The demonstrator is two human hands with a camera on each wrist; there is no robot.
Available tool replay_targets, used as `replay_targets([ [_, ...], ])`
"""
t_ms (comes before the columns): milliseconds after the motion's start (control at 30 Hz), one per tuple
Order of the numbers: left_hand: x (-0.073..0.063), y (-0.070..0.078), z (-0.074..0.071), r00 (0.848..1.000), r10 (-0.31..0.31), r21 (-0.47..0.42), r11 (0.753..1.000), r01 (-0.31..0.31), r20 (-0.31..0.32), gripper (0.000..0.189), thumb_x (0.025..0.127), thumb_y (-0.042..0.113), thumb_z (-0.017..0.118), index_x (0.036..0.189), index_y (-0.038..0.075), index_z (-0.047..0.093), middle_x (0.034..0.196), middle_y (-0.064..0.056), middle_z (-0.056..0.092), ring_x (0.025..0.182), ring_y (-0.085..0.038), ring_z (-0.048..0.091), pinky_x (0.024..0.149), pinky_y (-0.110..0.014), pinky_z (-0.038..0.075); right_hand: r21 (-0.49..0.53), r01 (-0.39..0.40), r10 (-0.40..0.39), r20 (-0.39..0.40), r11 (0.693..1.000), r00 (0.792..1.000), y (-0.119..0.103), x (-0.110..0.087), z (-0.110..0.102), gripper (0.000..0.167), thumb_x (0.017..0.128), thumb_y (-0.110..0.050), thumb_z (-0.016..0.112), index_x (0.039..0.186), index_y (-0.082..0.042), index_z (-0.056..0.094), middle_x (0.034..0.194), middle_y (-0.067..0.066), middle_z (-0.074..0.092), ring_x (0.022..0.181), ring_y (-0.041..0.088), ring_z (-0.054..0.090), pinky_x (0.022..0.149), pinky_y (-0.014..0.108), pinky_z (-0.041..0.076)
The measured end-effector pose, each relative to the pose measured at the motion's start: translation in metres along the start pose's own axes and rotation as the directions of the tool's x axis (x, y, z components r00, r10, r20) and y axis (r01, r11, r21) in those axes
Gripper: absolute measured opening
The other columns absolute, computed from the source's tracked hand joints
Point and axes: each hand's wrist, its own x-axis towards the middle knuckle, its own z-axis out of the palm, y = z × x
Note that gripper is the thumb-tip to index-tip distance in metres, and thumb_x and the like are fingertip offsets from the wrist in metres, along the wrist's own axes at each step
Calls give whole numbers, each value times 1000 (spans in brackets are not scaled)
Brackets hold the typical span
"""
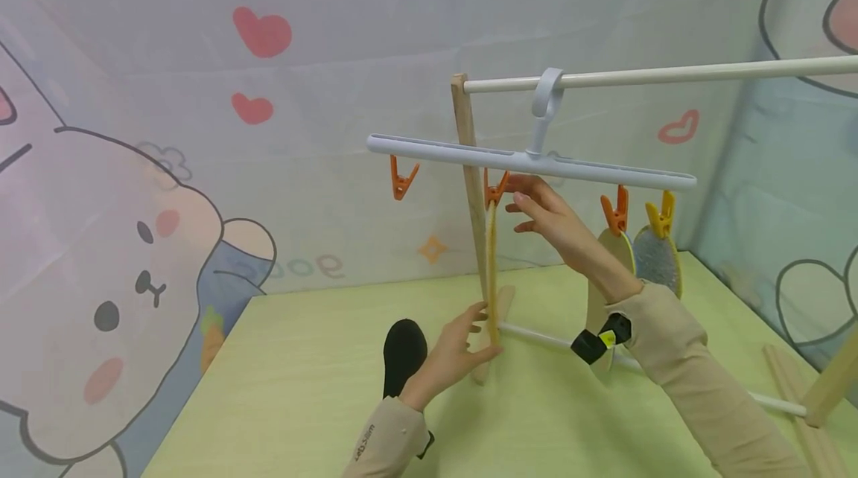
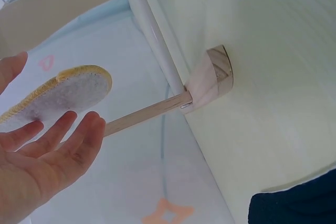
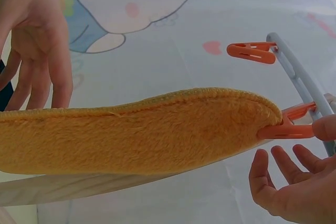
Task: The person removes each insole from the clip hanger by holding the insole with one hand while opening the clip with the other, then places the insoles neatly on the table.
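A yellow fuzzy insole hangs upright from an orange clip on a pale hanger. My right hand is beside that clip. In the right wrist view its thumb is at the clip's handle end, with the other fingers spread below. Near the insole's lower end is my left hand, its thumb and fingers apart around the edge. The left wrist view shows its fingertips close to the insole's grey underside; whether they touch is unclear.
The hanger hooks over a white rail on a wooden post. Another orange clip hangs at left. Two insoles hang at right, from an orange clip and a yellow clip. A black insole is by my left hand.
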Motion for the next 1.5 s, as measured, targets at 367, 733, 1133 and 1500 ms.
replay_targets([
  [367, 5, 2, 6, 1000, 9, -12, 1000, -9, -16, 65, 83, 27, 62, 136, 9, 30, 125, -13, 50, 109, -33, 52, 80, -42, 48, 8, 8, -8, -11, 1000, 1000, -2, 5, 2, 48, 96, -27, 36, 139, -10, 22, 131, 9, 33, 118, 30, 36, 83, 25, 43],
  [733, 6, 3, 8, 998, 20, 24, 1000, -19, -55, 56, 87, 20, 57, 134, 5, 32, 122, -15, 53, 104, -30, 55, 76, -38, 51, -6, -2, 2, -18, 1000, 1000, -5, 9, 5, 44, 97, -25, 35, 137, -8, 26, 131, 11, 36, 119, 28, 39, 84, 27, 43],
  [1133, 3, 4, 9, 994, 49, 69, 997, -43, -95, 47, 90, 14, 50, 133, 6, 34, 117, -14, 58, 92, -24, 61, 70, -28, 52, -1, 7, -7, -54, 1000, 999, -5, 14, 8, 42, 97, -29, 33, 134, -10, 33, 126, 10, 45, 109, 18, 46, 79, 25, 45],
  [1500, 6, 8, 16, 982, 33, 189, 982, 3, -187, 49, 87, 22, 56, 130, 7, 38, 113, -10, 60, 91, -22, 61, 74, -26, 50, 61, 15, -10, -81, 998, 997, -5, 15, 10, 44, 96, -35, 33, 131, -9, 36, 109, -5, 48, 102, 14, 48, 75, 22, 45],
])
